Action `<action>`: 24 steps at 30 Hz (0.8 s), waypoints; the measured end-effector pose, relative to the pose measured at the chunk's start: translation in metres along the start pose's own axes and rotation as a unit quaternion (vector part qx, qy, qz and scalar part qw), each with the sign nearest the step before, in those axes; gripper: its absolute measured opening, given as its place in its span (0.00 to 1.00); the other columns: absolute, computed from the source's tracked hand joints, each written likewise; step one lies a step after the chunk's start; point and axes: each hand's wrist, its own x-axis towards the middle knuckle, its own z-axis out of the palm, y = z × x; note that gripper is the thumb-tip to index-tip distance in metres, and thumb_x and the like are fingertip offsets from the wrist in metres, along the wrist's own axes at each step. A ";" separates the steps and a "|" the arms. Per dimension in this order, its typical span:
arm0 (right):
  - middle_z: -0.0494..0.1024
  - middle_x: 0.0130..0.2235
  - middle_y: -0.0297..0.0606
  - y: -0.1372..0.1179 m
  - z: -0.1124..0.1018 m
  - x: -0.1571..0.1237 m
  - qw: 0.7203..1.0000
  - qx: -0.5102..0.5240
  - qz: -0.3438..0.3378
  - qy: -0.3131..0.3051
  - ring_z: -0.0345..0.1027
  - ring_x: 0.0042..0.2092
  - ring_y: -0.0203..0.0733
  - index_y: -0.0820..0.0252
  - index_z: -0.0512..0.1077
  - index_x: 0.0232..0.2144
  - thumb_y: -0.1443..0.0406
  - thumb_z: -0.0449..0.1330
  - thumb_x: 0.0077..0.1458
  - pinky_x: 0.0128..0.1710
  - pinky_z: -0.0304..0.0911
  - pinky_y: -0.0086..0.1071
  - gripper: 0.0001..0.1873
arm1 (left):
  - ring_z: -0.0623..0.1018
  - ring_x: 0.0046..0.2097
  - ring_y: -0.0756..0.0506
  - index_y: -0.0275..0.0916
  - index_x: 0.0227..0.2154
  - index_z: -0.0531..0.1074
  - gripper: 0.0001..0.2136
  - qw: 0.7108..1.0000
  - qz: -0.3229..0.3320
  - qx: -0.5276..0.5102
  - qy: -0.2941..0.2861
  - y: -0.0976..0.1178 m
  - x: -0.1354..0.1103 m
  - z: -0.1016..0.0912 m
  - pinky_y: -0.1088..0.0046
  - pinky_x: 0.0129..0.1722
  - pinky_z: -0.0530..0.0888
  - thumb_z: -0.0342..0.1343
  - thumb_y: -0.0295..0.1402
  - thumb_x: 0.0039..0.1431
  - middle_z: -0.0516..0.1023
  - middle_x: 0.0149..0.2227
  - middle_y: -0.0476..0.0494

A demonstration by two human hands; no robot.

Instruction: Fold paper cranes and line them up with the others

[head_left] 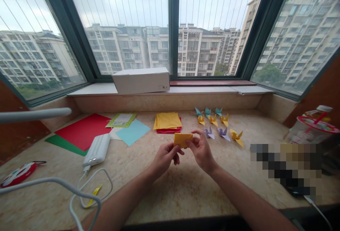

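Observation:
A small folded piece of yellow origami paper [182, 139] is held up over the stone counter between my two hands. My left hand [168, 156] pinches its lower left edge with the thumb in front. On the right side, my right hand [202, 149] grips it between thumb and fingers. Just behind lies a stack of yellow paper [168, 120] on top of red paper [170, 130]. To the right stand folded paper cranes in rows: teal cranes [208, 113], small yellow cranes [213, 120], purple cranes [224, 134] and a larger yellow crane [237, 137].
Red [82, 132], green [65, 145] and light blue sheets [134, 132] lie at left, near a white power bank [97, 149] with a cable. A white box [142, 81] rests on the sill. At right are a lidded plastic cup [305, 132] and a blurred dark object [289, 174].

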 end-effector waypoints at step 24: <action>0.79 0.31 0.39 0.014 -0.001 0.005 0.986 -0.124 -0.006 -0.108 0.74 0.35 0.49 0.58 0.72 0.33 0.52 0.67 0.49 0.34 0.66 0.37 0.17 | 0.66 0.15 0.55 0.36 0.25 0.72 0.18 0.985 0.050 0.163 -0.028 -0.029 0.016 -0.035 0.80 0.15 0.59 0.56 0.49 0.54 0.74 0.21 0.49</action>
